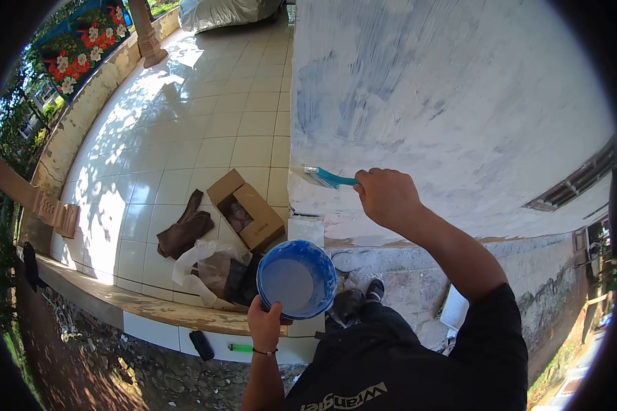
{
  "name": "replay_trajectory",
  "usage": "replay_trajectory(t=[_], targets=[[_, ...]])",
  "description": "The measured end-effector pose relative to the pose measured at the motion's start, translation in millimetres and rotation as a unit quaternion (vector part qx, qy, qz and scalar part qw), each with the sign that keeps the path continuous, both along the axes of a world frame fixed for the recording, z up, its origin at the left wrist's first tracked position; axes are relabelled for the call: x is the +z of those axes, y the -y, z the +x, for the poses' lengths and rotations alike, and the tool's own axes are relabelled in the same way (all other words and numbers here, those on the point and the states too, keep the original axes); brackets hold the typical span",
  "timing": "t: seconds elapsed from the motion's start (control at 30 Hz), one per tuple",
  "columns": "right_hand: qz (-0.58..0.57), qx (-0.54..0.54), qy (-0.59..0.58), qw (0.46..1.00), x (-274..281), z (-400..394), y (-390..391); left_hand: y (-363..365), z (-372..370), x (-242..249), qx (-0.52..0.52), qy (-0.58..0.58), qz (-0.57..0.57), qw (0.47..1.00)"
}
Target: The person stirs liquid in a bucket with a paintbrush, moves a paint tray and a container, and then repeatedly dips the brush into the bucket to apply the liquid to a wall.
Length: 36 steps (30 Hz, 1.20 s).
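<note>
My right hand (389,197) is closed round the handle of a teal paintbrush (332,179). The brush's bristle end meets the wall (418,123) near its left edge, where white paint is streaked over a bluish-grey surface. Below and to the left, my left hand (264,322) grips the rim of a blue bucket (328,277), its thumb over the edge. Whitish paint (288,282) lies inside the bucket, and smears of it coat the inner wall. The fingers under the bucket are mostly hidden.
Left of the bucket are an open cardboard box (260,226), a brown cloth (185,231) and a clear plastic bag (209,267) on the tiled floor (212,147). A dark phone-like object (201,345) and a green lighter-like item (240,348) lie on the ledge. A vent (572,179) is at right.
</note>
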State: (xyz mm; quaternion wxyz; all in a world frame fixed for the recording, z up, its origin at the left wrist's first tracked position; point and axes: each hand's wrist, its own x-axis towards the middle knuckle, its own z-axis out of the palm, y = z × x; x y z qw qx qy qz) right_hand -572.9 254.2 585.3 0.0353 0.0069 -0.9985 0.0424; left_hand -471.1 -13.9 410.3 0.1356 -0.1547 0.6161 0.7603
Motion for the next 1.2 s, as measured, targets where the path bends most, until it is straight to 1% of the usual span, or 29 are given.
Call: replay_trajectory(t=[0.07, 0.1, 0.17, 0.3, 0.37, 0.5, 0.57, 0.6, 0.67, 0.7, 0.77, 0.8, 0.87, 0.9, 0.93, 1.0, 1.03, 1.13, 1.2], targets=[[0.12, 0.045, 0.049, 0.99, 17.6, -16.2, 12.6, -1.4, 0.6, -0.5, 0.002, 0.0, 0.003, 1.0], [0.121, 0.046, 0.048, 0.99, 26.0, -24.9, 19.8, -2.4, 1.2, -0.5, 0.002, 0.001, 0.002, 1.0], [0.184, 0.064, 0.098, 0.976, 41.5, -41.3, 32.9, -3.9, 2.0, 1.5, 0.002, 0.0, 0.001, 1.0], [0.217, 0.09, 0.062, 0.97, 68.2, -60.3, 47.5, -5.0, 4.6, 4.1, -0.001, 0.001, 0.011, 1.0], [0.271, 0.113, 0.019, 0.956, 92.6, -57.8, 58.4, -4.5, 5.4, 4.0, 0.0, -0.001, 0.017, 1.0], [0.292, 0.109, -0.012, 0.95, 132.8, -51.1, 70.8, -4.4, 6.9, 8.0, -0.002, -0.007, 0.002, 1.0], [0.331, 0.092, -0.007, 0.939, 145.4, -46.1, 74.4, -4.7, 6.8, 8.5, 0.0, -0.01, 0.006, 1.0], [0.332, 0.093, -0.008, 0.939, 147.5, -42.4, 73.8, -4.6, 6.8, 8.3, 0.002, -0.009, 0.008, 1.0], [0.316, 0.091, -0.061, 0.942, 149.3, -30.3, 68.4, -3.5, 7.4, 7.6, 0.006, -0.008, 0.012, 1.0], [0.317, 0.093, -0.061, 0.942, 151.6, -25.4, 66.9, -2.9, 7.6, 6.6, 0.003, -0.007, 0.012, 1.0], [0.313, 0.043, -0.022, 0.949, 155.0, -16.6, 65.0, -1.4, 8.4, 6.2, 0.001, -0.006, 0.012, 1.0], [0.314, 0.042, -0.022, 0.948, 150.5, -15.2, 64.7, -1.4, 8.3, 6.8, -0.001, -0.008, 0.012, 1.0], [0.293, 0.058, 0.072, 0.952, 131.5, -17.2, 60.8, -3.0, 7.2, 7.4, -0.005, -0.014, 0.015, 1.0], [0.299, 0.064, 0.138, 0.942, 121.9, -20.8, 63.7, -3.7, 6.7, 7.5, -0.007, -0.011, 0.01, 1.0], [0.297, 0.086, 0.133, 0.942, 103.2, -24.9, 61.4, -4.4, 5.7, 7.7, -0.009, -0.009, 0.006, 1.0], [0.292, 0.095, 0.128, 0.943, 65.9, -41.5, 56.8, -6.6, 5.1, 7.5, -0.011, -0.005, 0.005, 1.0], [0.287, 0.108, 0.123, 0.944, 63.3, -45.4, 59.5, -8.5, 4.1, 7.9, -0.01, 0.0, 0.004, 1.0], [0.299, 0.091, 0.107, 0.944, 72.6, -59.8, 54.8, -9.7, 3.3, 10.5, -0.02, -0.011, 0.016, 1.0], [0.321, 0.126, 0.027, 0.938, 100.6, -54.4, 54.5, -11.9, 1.7, 13.7, -0.023, -0.006, 0.014, 1.0]])
